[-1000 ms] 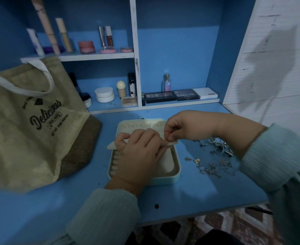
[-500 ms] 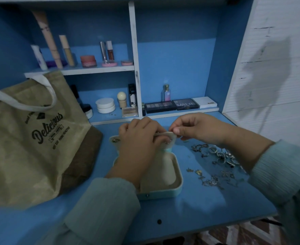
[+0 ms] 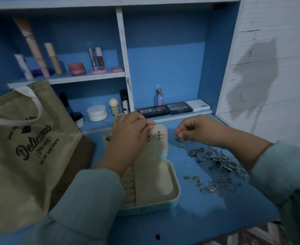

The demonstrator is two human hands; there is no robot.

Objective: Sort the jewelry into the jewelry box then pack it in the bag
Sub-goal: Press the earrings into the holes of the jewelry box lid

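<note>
Cream, suede-like lining is showing inside the open jewelry box, a rounded-corner case with a pale mint shell, which is lying near the middle of the blue desk, close to its front edge. Its long left compartment is ribbed with ring rolls; the right compartment is smooth. A flat cream earring panel is standing up from the box's far side, carrying two winged, stone-set earrings. The left hand is gripping the panel's upper left corner, fingers curled over its top edge. The right hand is hovering just right of the panel, fingertips drawn together over a small metal piece; whether it is actually pinched cannot be told. Loose silver rings and small charms are lying scattered toward the desk's right edge. A coarse tan woven bag, printed "Delicious", with a white strap, is slumping at the desk's left edge.
</note>
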